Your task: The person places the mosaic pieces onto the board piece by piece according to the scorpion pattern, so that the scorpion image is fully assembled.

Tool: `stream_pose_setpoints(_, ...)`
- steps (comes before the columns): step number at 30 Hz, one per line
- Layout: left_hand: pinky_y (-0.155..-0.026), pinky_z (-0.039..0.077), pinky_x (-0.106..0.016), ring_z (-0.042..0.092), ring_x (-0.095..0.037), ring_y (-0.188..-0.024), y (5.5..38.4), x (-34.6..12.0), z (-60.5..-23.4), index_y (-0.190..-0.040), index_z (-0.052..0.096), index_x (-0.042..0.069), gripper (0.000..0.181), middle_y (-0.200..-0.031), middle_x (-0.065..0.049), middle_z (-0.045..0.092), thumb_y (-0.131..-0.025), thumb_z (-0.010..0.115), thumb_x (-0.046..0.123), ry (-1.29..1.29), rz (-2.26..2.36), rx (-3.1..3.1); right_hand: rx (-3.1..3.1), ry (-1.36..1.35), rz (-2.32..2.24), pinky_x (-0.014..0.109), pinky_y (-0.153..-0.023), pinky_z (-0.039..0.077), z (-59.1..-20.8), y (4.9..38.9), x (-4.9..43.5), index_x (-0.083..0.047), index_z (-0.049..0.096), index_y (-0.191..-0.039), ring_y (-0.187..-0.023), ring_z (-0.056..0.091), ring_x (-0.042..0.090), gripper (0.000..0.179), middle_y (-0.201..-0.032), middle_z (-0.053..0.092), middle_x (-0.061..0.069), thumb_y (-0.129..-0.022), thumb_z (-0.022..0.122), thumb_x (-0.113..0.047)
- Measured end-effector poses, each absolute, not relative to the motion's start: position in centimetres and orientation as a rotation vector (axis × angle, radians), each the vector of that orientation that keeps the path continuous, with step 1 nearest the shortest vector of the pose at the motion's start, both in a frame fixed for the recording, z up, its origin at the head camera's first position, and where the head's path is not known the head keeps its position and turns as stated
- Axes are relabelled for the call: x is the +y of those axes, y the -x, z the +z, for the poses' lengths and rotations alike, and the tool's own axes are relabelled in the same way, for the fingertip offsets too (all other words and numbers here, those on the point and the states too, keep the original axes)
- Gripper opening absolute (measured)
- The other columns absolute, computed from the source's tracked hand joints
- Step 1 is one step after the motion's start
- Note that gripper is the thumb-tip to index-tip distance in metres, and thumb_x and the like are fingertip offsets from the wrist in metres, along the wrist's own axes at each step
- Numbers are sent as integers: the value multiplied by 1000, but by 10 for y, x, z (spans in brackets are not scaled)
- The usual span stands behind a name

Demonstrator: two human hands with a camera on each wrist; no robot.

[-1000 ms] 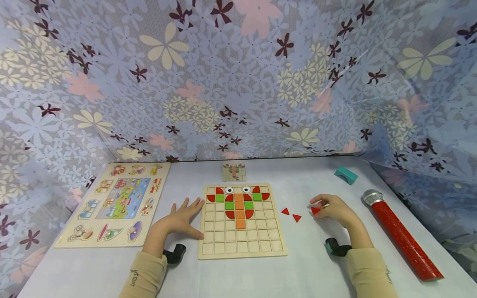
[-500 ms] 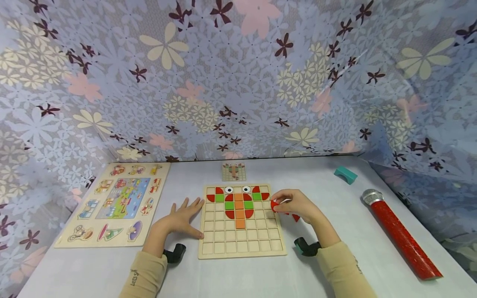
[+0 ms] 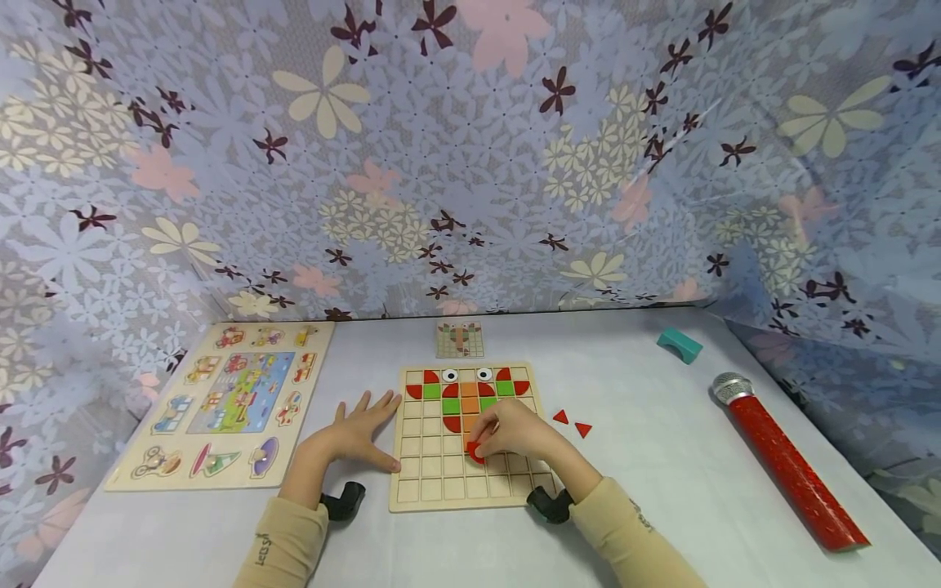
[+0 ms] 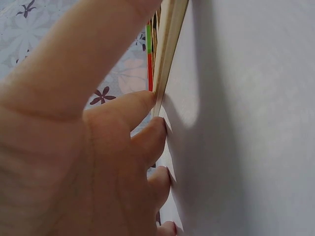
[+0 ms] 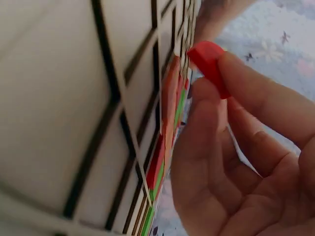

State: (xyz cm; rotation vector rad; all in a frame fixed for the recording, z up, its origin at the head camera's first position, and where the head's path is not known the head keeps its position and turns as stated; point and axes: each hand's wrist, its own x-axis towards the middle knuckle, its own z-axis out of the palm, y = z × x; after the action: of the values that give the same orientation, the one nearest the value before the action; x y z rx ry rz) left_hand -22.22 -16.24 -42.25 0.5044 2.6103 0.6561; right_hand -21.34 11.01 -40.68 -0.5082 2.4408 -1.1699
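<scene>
A wooden grid board [image 3: 431, 488] lies on the table, bearing red, green and orange tiles and two eye tiles in a symmetrical pattern. My right hand [image 3: 510, 430] is over the middle of the board and pinches a red quarter-round tile [image 5: 209, 64] between thumb and fingertips. In the head view that tile shows just below the orange column, and the hand hides part of the pattern's right side. With fingers spread, my left hand [image 3: 359, 435] lies flat at the board's left edge; thumb and index fingertip touch the frame.
Two red triangle tiles [image 3: 583, 429] lie right of the board. A small pattern card [image 3: 476, 346] sits behind it. At left is a picture puzzle board [image 3: 176, 478]; at right, a teal arch block [image 3: 680, 345] and a red microphone [image 3: 797, 474]. A floral cloth backs the table.
My right hand has carried the red tile leftward from beside the loose triangles, over the board's right edge, to the middle of the grid. The left hand has stayed in place.
</scene>
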Motion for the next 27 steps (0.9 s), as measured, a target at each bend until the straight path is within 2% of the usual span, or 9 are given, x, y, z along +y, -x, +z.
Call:
stream_pose_setpoints(10, -103, -8, -66, -1, -44, -138, 222, -163, -421, -147, 22, 6, 108, -153, -16, 15, -63, 82, 41, -510, 671, 2603, 2592, 590, -912, 22, -57, 44, -404, 205, 96, -10, 70, -72, -62, 52, 9, 12, -65, 60, -6, -69, 77, -1)
stream_pose_setpoints(27, -103, -8, -66, -2, -45, -138, 222, -164, -420, -147, 21, 6, 107, -153, -16, 14, -65, 81, 39, -524, 675, 2592, 2632, 574, -807, 26, -57, 41, -403, 208, 92, -11, 63, -63, -61, 48, 12, 18, -61, 56, -5, -67, 78, -2)
